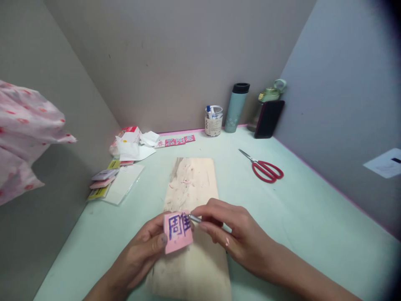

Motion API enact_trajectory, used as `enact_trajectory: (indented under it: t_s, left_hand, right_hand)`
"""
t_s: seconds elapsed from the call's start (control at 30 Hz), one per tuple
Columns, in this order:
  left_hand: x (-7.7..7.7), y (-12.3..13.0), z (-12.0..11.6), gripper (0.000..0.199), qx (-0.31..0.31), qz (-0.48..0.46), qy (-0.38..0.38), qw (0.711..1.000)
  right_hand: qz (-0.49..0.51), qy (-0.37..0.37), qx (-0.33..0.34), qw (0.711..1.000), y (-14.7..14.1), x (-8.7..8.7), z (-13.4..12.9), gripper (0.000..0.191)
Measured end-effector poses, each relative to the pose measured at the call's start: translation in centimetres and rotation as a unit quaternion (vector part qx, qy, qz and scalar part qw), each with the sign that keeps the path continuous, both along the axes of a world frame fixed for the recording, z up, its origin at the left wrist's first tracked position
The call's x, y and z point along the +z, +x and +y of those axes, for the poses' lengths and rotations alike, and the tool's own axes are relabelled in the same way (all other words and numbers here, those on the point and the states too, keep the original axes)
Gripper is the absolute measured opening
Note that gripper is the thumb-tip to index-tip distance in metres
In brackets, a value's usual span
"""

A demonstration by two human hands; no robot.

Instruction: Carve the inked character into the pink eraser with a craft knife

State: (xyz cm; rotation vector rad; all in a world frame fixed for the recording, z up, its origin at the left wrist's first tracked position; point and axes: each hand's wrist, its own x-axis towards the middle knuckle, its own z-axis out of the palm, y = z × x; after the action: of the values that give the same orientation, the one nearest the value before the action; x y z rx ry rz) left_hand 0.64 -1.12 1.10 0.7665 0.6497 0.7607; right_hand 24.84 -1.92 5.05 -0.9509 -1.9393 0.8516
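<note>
A small pink block (pixel 178 242) with a dark blue written character is tilted up over the wooden board (pixel 200 175). My left hand (pixel 142 246) grips it by its left side, thumb on the front. Pinched in my right hand (pixel 224 225) is a slim silver tool (pixel 195 218), its tip at the block's upper right edge. The fingers of my right hand are bent round the tool. Small pink scraps lie on the board's upper part, and a pink bit sticks to my right hand.
Red-handled scissors (pixel 267 171) lie right of the board. Behind stand a jar of pens (pixel 214 125), a teal tumbler (pixel 236 108), a green bottle (pixel 269 95) and a phone (pixel 269 119). Tissues (pixel 128 149), pink lettered strips (pixel 175 142) and stacked pads (pixel 103 177) sit left.
</note>
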Motion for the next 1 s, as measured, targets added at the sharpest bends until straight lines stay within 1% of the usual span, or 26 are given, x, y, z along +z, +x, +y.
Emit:
enact_trajectory:
  t_s: [0.1, 0.17, 0.3, 0.47, 0.57, 0.7, 0.8, 0.9, 1.0]
  left_hand:
    - [0.0, 0.0, 0.0, 0.038, 0.003, -0.005, 0.004, 1.000]
    - [0.0, 0.0, 0.0, 0.038, 0.011, -0.004, -0.002, 1.000]
    - [0.0, 0.1, 0.3, 0.038, 0.017, -0.013, -0.006, 1.000]
    - [-0.2, 0.0, 0.3, 0.037, 0.016, -0.033, -0.008, 0.999]
    - [-0.3, -0.2, 0.2, 0.038, 0.018, -0.026, -0.008, 0.999]
    - [-0.4, -0.2, 0.1, 0.043, 0.033, -0.001, -0.002, 0.999]
    - [-0.7, 0.0, 0.1, 0.043, 0.038, 0.016, 0.023, 0.999]
    - [-0.9, 0.1, 0.1, 0.046, 0.030, 0.030, 0.053, 0.998]
    - [-1.0, 0.1, 0.1, 0.048, 0.024, 0.044, 0.067, 0.996]
  right_hand:
    - [-0.020, 0.018, 0.016, 0.999, -0.1, 0.0, -0.2, 0.024]
    - [-0.034, 0.023, 0.022, 0.999, 0.0, 0.0, -0.3, 0.027]
    - [-0.033, 0.009, 0.029, 0.999, 0.1, 0.1, -0.5, 0.031]
    - [-0.023, -0.012, 0.019, 0.999, 0.1, 0.1, -0.5, 0.032]
    - [-0.042, 0.008, 0.014, 0.999, 0.1, 0.0, -0.4, 0.032]
    - [-0.090, 0.051, 0.008, 0.995, 0.0, -0.1, -0.4, 0.028]
    - [-0.112, 0.074, 0.006, 0.991, 0.0, -0.3, -0.5, 0.027]
    - [-0.112, 0.080, 0.003, 0.990, 0.0, -0.4, -0.5, 0.027]
    - [-0.112, 0.085, -0.002, 0.990, -0.1, -0.4, -0.5, 0.028]
